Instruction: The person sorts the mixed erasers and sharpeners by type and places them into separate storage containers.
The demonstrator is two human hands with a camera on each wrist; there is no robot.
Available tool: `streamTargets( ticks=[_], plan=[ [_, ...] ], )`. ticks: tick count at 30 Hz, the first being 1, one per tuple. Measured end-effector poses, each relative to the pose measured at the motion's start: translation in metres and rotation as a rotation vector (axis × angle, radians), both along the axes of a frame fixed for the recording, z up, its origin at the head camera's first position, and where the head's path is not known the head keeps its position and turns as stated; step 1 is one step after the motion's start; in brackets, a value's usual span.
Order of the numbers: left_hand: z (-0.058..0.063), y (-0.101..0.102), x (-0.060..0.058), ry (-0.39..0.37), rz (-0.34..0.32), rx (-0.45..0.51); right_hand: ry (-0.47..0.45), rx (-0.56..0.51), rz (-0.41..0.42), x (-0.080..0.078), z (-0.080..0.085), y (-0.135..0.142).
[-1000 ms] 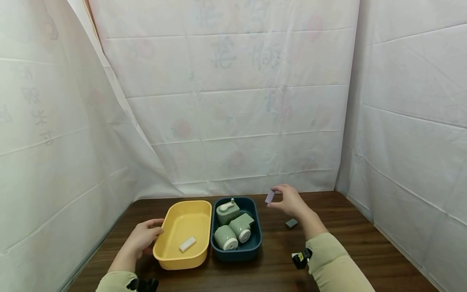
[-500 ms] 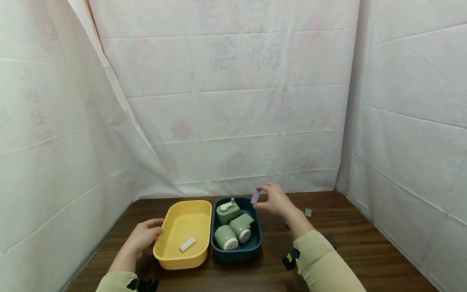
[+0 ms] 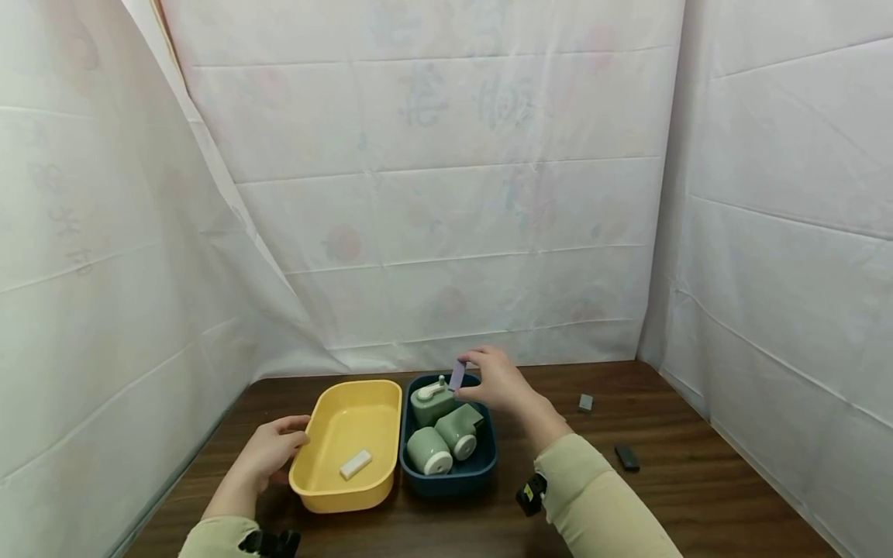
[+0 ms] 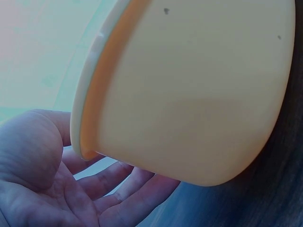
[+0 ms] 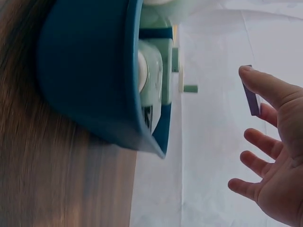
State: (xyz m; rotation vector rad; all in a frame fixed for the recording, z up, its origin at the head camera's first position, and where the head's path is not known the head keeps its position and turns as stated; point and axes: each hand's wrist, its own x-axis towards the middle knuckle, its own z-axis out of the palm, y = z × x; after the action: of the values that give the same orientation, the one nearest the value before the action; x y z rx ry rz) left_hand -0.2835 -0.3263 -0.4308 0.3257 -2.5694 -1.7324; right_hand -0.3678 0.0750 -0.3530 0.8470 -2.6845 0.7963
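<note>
My right hand pinches a small flat purple block between thumb and index finger, above the far end of the dark blue tub. In the right wrist view its other fingers are spread apart. Several sage-green pieces with white parts lie in that tub; a green piece with a crank-like arm is farthest back. My left hand holds the left rim of the yellow tub, thumb at the rim and fingers along the outer wall, their tips hidden. A white block lies inside.
The two tubs stand side by side on a dark wooden table. To the right lie a small grey block and a darker block. White cloth hangs behind and on both sides.
My right hand has carried the purple block leftward, from right of the blue tub to above it. Blocks behind the right arm have come into sight. The left hand stays at the yellow tub.
</note>
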Motion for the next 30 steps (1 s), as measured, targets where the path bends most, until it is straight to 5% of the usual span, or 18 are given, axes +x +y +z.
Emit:
streamTargets(
  ticks=[30],
  plan=[
    [-0.004, 0.004, -0.001, 0.036, 0.003, 0.016, 0.035, 0.19, 0.054, 0.033, -0.01, -0.082]
  ],
)
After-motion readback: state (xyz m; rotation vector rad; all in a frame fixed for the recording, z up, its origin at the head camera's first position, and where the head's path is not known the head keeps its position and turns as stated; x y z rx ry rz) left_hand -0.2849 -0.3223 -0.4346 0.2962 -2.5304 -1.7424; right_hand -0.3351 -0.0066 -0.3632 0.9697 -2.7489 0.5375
